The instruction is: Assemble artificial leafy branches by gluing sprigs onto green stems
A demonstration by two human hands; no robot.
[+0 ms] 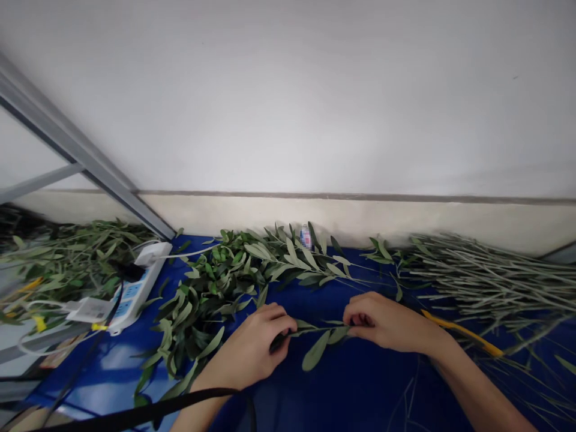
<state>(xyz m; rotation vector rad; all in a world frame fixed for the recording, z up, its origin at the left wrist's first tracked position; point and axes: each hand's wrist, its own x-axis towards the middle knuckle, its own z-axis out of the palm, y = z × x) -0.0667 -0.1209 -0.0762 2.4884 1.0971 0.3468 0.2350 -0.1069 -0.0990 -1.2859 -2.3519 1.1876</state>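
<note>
A short leafy sprig [316, 351] stretches between my two hands above the blue surface. My left hand [256, 339] is closed round its left end, and a small dark thing [279, 342] shows between thumb and fingers; its kind cannot be made out. At the sprig's other end my right hand [382, 321] pinches the stem between thumb and fingertips. Beyond the hands lies a longer leafy branch [310, 264], stems pointing right. To the left of my left hand is a heap of cut leafy sprigs [216, 282].
A pile of bare stems [486, 270] lies at the right, near a yellow strip [463, 332]. At the left is a white power strip [139, 294] with plugs and cables. A black strap [180, 405] crosses the lower left. A pale wall [315, 108] stands behind the blue table [333, 396].
</note>
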